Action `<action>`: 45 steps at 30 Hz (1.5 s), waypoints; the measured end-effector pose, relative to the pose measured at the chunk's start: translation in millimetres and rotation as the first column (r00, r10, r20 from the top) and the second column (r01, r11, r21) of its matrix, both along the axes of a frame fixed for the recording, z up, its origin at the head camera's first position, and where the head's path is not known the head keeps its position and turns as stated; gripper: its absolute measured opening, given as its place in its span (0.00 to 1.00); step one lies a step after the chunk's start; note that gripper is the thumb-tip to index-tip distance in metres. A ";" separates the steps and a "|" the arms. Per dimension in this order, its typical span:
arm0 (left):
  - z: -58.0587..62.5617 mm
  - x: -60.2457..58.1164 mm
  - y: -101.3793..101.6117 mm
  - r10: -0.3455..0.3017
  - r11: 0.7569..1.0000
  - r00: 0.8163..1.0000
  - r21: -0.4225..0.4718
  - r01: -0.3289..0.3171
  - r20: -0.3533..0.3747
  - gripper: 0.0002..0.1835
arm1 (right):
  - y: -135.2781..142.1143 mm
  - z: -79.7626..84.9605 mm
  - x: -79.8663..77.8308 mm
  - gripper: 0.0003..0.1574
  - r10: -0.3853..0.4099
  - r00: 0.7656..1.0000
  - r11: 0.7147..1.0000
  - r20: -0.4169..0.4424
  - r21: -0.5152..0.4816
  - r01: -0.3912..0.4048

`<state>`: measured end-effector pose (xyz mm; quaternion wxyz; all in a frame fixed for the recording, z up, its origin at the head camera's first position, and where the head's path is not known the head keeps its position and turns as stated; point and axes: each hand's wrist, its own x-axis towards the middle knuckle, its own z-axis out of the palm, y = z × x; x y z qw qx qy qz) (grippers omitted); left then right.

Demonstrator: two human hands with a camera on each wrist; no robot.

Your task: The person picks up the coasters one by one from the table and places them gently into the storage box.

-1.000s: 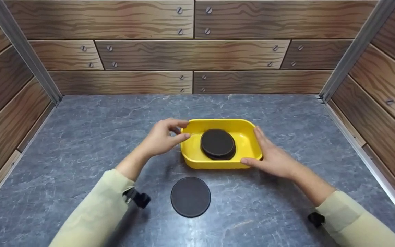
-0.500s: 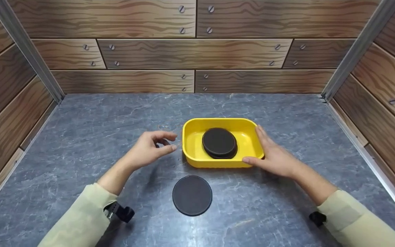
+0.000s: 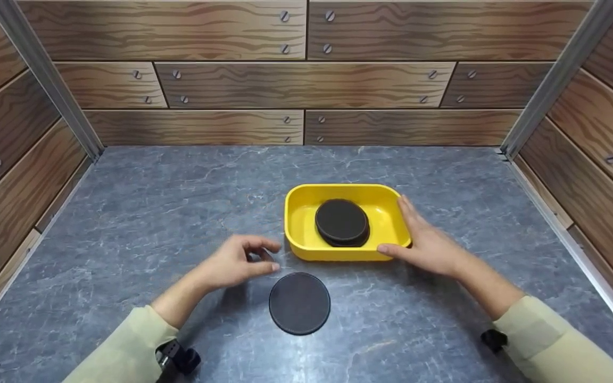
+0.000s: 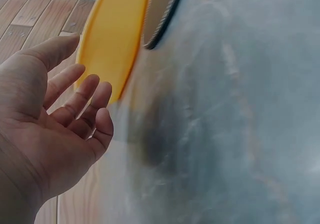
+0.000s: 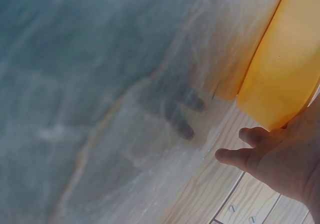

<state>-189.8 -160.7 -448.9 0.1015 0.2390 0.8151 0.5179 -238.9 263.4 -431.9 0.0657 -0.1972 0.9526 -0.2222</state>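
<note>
A yellow rectangular plastic container [image 3: 333,254] with rounded corners stands mid-table in the head view. Inside it lie stacked round black coasters [image 3: 341,219] with stitched edges. Another black coaster [image 3: 299,304] lies flat on the table in front of the container. My left hand [image 3: 238,261] holds nothing; its fingers are loosely bent, thumb tip just up and left of that loose coaster. My right hand [image 3: 426,242] rests against the container's right end, thumb on the front rim and fingers along the side. In the left wrist view, the coaster's edge [image 4: 161,19] overlaps the yellow wall [image 4: 112,34].
The table [image 3: 179,186] has a grey marbled, shiny top. Wood-patterned panels [image 3: 232,85] enclose it at the back and sides, with metal posts [image 3: 556,80] in the corners. Dark wrist-worn devices [image 3: 181,357] sit at both sleeve cuffs.
My left hand has drawn away from the container's left rim, moving down and left, then lower to beside the loose coaster. My right hand stays at the container's right end.
</note>
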 end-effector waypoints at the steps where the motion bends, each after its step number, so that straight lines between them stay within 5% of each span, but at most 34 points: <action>1: -2.5 1.7 1.5 -0.016 1.000 1.000 0.004 0.016 0.007 0.23 | 0.2 -0.2 0.0 0.77 0.000 1.000 1.000 -0.002 0.000 0.000; 7: -13.6 8.8 9.1 -0.083 0.997 0.996 -0.002 0.083 -0.011 0.25 | 0.9 -1.4 -0.3 0.76 0.003 1.000 1.000 -0.005 -0.003 -0.003; 15: -13.9 11.8 14.4 -0.149 0.978 0.988 -0.151 0.141 -0.038 0.33 | 1.0 -1.2 -0.5 0.77 0.002 1.000 1.000 -0.001 -0.008 -0.002; 27: -11.2 16.1 22.4 -0.158 0.927 0.986 -0.352 0.128 -0.058 0.47 | 1.6 -2.3 -0.9 0.76 0.001 1.000 1.000 0.002 -0.009 -0.001; 34: -11.4 18.7 24.1 -0.198 0.913 0.972 -0.384 0.137 -0.125 0.51 | 1.3 -1.3 -0.8 0.77 -0.005 1.000 1.000 0.002 -0.002 0.005; 45: -7.2 19.3 26.5 -0.216 0.897 0.972 -0.412 0.160 -0.092 0.49 | 1.3 -1.2 -0.8 0.76 -0.002 1.000 1.000 0.001 -0.004 0.002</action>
